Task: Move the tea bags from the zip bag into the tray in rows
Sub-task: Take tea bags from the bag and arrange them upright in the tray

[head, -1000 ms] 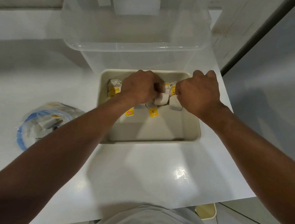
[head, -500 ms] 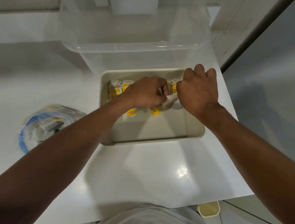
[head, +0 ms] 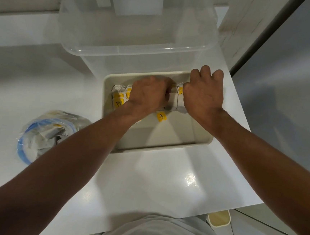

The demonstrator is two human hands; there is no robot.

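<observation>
A cream tray (head: 189, 141) sits on the white counter. Along its far wall stands a row of white tea bags (head: 118, 93) with yellow tags. My left hand (head: 148, 96) is inside the tray with its fingers curled on a tea bag in the middle of the row. My right hand (head: 203, 95) is curled at the row's right end and holds the tea bags (head: 179, 100) there. One yellow tag (head: 161, 116) lies on the tray floor. The zip bag (head: 42, 135), clear with a blue seal, lies at the left with several tea bags inside.
A large clear plastic bin (head: 139, 31) stands right behind the tray. The counter edge runs along the right and near sides. A small cream container (head: 219, 218) sits on the floor below the near edge. A grey surface stands to the right.
Both hands have stayed at the far row, working the tea bags together. The right hand has shifted slightly toward the tray's far right corner.
</observation>
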